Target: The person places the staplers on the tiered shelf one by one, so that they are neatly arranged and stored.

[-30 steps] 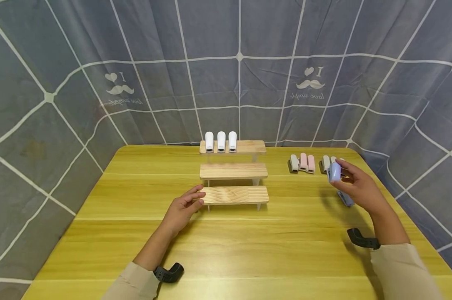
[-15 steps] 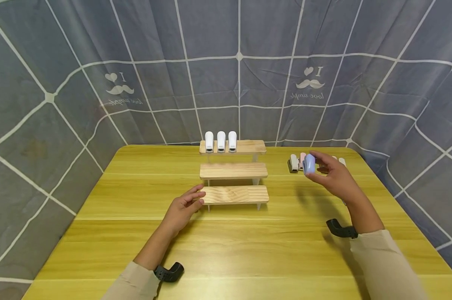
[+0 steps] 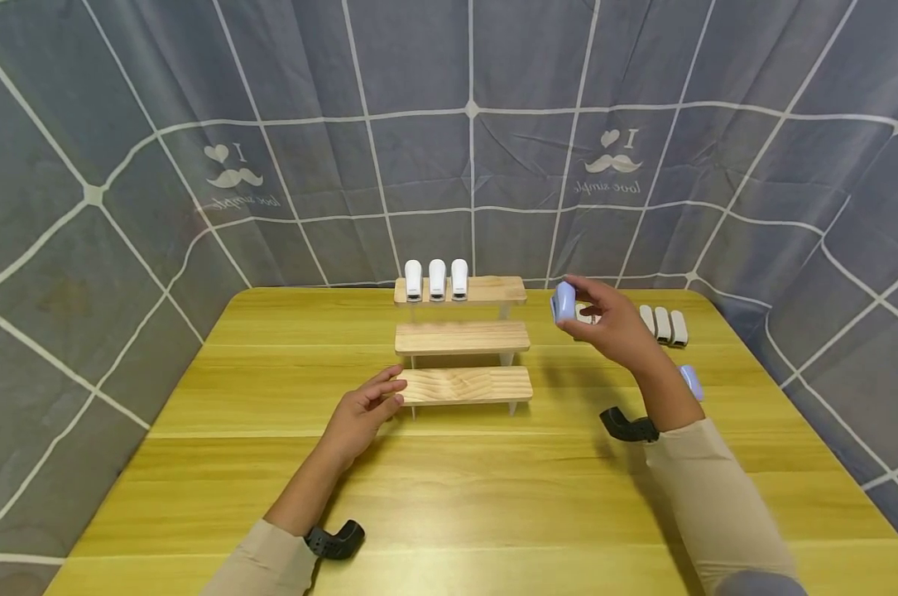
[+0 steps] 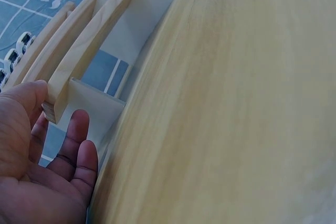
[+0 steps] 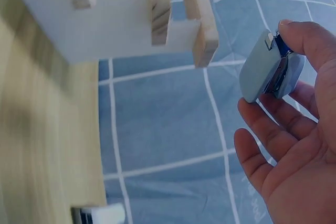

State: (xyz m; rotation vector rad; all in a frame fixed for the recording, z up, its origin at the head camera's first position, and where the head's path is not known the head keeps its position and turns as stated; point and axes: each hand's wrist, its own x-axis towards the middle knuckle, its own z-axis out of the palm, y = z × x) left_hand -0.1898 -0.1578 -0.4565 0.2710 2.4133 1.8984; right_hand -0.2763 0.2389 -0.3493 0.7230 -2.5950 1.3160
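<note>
My right hand point(image 3: 605, 323) holds a lavender-blue mini stapler point(image 3: 564, 303) in the air, just right of the wooden three-step stand point(image 3: 463, 338). In the right wrist view, thumb and fingertips pinch this stapler point(image 5: 272, 66) with its metal side showing. My left hand point(image 3: 362, 414) is at the left end of the stand's lowest board point(image 3: 467, 386). Seen from the left wrist, the thumb and a finger lie on either side of that board's end point(image 4: 55, 100), the other fingers loose below. White mini staplers point(image 3: 437, 280) stand side by side on the top board.
Right of the stand, pale mini staplers point(image 3: 662, 325) stand in a row on the wooden table point(image 3: 449, 497). A second lavender-blue stapler point(image 3: 690, 382) lies in front of them. More staplers are mostly hidden behind my right hand. A grey checked curtain point(image 3: 419, 165) hangs behind the table.
My right hand has carried the lavender-blue stapler leftward and slightly back, from above the staplers on the right to near the stand's top step. My left hand stays at the lowest board.
</note>
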